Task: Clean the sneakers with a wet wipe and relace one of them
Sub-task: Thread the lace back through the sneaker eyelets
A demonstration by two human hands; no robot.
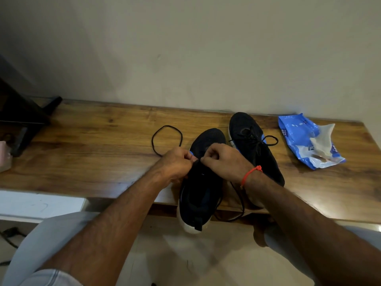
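Head view: left hand [175,164] and right hand [222,159] pinch lace [167,139] over near sneaker [201,190]; wipes pack [296,139] open.

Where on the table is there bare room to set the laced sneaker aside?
The widest bare patch of table lies between the dark stand and the lace loop. A narrower strip runs along the front edge below the wipes pack. The middle is crowded: left hand and right hand on the near sneaker, with the laced sneaker beside it.

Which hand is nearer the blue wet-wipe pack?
Right. The right hand works on the near black sneaker, closer to the blue wet-wipe pack; the left hand is farther.
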